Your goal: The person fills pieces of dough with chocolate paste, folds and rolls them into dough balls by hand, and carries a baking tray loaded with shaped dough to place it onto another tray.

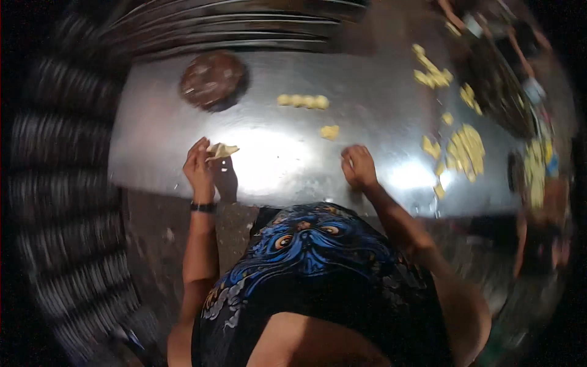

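Head view: I am leaning over a shiny metal worktop (379, 98), and my left hand (199, 168), with a black band (203, 207) circling its wrist, is lying toward 8 or 9 o'clock from the middle. Its fingers are pinching a thin, pale dough flap (222, 151) by one end, and the flap is sticking out at 2 o'clock from that hand. Whether the flap is touching the metal, I cannot tell.

My right hand (359, 166) is hovering or resting near the close edge, its fingers curling in narrowly; I cannot tell whether they are hiding anything. A yellow lump (329, 132) is lying near it, toward 11 o'clock, and farther that way a row of dough balls (302, 101) is sitting close together.

At 12 o'clock from my left hand, a brown disc (214, 79) is showing as a blur. At 3 o'clock from my right hand, long yellow pieces (466, 153) are lying bunched; a smaller cluster (431, 76) is resting toward 1 o'clock.
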A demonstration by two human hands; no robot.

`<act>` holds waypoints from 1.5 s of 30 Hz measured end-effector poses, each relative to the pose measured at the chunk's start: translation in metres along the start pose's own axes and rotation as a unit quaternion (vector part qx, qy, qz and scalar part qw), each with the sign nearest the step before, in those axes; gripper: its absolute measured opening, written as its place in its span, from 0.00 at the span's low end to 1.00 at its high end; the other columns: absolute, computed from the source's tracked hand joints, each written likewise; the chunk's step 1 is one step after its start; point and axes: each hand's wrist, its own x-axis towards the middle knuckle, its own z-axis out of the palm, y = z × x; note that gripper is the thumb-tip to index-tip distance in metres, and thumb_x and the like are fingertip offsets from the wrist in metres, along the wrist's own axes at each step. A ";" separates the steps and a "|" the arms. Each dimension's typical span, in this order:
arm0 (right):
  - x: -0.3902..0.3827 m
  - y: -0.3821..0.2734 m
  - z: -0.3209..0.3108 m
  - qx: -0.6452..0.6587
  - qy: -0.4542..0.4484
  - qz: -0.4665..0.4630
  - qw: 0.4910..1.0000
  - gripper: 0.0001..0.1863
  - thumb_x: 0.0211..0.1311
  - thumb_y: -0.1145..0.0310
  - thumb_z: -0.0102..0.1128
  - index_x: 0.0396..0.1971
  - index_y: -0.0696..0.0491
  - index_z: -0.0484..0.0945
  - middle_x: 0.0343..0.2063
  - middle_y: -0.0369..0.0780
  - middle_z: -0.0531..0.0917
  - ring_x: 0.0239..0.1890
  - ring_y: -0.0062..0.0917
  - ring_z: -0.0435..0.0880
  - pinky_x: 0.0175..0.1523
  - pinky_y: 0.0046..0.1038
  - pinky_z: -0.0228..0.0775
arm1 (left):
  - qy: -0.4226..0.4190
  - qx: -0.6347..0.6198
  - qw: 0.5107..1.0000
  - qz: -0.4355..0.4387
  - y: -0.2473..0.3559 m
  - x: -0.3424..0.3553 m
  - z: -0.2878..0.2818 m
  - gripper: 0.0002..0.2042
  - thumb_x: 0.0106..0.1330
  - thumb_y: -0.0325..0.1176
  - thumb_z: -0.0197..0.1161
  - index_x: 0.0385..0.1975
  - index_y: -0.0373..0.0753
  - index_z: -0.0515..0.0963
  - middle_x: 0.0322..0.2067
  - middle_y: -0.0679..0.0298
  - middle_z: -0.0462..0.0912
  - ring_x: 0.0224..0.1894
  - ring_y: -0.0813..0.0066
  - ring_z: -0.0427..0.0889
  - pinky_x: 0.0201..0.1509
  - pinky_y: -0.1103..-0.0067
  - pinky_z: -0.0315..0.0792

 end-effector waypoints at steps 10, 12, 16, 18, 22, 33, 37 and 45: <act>-0.001 0.051 0.002 -0.108 0.025 -0.036 0.993 0.07 0.45 0.77 0.51 0.28 0.56 0.71 0.30 0.43 0.73 0.37 0.38 0.71 0.44 0.35 0.61 | -0.001 0.353 0.934 0.058 -0.041 0.017 -0.065 0.15 0.53 0.39 0.60 0.33 0.33 0.78 0.42 0.50 0.75 0.41 0.59 0.74 0.47 0.70 0.67; 0.007 0.033 0.014 -0.089 0.110 0.010 0.990 0.08 0.43 0.77 0.53 0.27 0.55 0.70 0.28 0.43 0.73 0.32 0.38 0.71 0.40 0.35 0.60 | -0.052 0.388 0.915 0.099 -0.032 0.023 -0.044 0.16 0.52 0.40 0.61 0.34 0.33 0.78 0.42 0.50 0.75 0.42 0.57 0.72 0.48 0.70 0.66; -0.013 0.020 -0.002 -0.088 0.044 0.025 0.995 0.12 0.35 0.77 0.62 0.24 0.55 0.70 0.25 0.44 0.73 0.31 0.39 0.71 0.38 0.34 0.62 | -0.129 0.376 0.889 0.227 -0.028 0.026 -0.022 0.12 0.48 0.35 0.64 0.28 0.34 0.77 0.40 0.52 0.74 0.44 0.56 0.70 0.49 0.69 0.64; -0.018 0.029 -0.018 -0.004 -0.102 0.157 0.982 0.10 0.41 0.73 0.62 0.24 0.56 0.69 0.21 0.40 0.73 0.25 0.33 0.72 0.32 0.29 0.64 | -0.178 0.311 0.907 0.220 -0.028 0.032 -0.025 0.10 0.46 0.31 0.64 0.26 0.33 0.75 0.37 0.52 0.75 0.40 0.58 0.73 0.44 0.72 0.68; 0.064 0.011 -0.029 0.289 0.035 0.366 0.884 0.09 0.48 0.66 0.62 0.21 0.54 0.74 0.18 0.33 0.74 0.22 0.16 0.70 0.25 0.19 0.59 | -0.310 0.233 0.918 0.087 -0.024 0.035 -0.052 0.10 0.48 0.28 0.66 0.28 0.32 0.75 0.33 0.58 0.76 0.33 0.72 0.76 0.37 0.80 0.71; 0.166 0.033 -0.008 -0.025 -0.107 0.190 0.976 0.24 0.60 0.53 0.43 0.41 0.60 0.74 0.31 0.48 0.79 0.34 0.38 0.77 0.42 0.32 0.67 | -0.145 -0.064 0.985 -0.070 0.004 0.030 -0.133 0.10 0.61 0.35 0.56 0.33 0.33 0.76 0.43 0.57 0.74 0.37 0.75 0.76 0.37 0.84 0.71; 0.130 -0.017 0.040 0.274 0.048 0.189 0.942 0.15 0.54 0.69 0.53 0.43 0.55 0.74 0.33 0.37 0.79 0.29 0.21 0.77 0.33 0.23 0.70 | -0.044 0.053 0.994 -0.083 0.036 0.009 -0.041 0.12 0.63 0.36 0.52 0.34 0.34 0.77 0.31 0.63 0.77 0.31 0.80 0.74 0.32 0.85 0.67; 0.083 -0.139 0.042 0.614 -0.188 0.215 0.736 0.22 0.52 0.78 0.57 0.49 0.59 0.67 0.35 0.38 0.78 0.33 0.19 0.78 0.36 0.18 0.70 | -0.074 -0.081 0.990 0.095 0.054 -0.024 0.075 0.12 0.56 0.30 0.62 0.14 0.32 0.72 0.27 0.62 0.77 0.24 0.83 0.72 0.27 0.86 0.66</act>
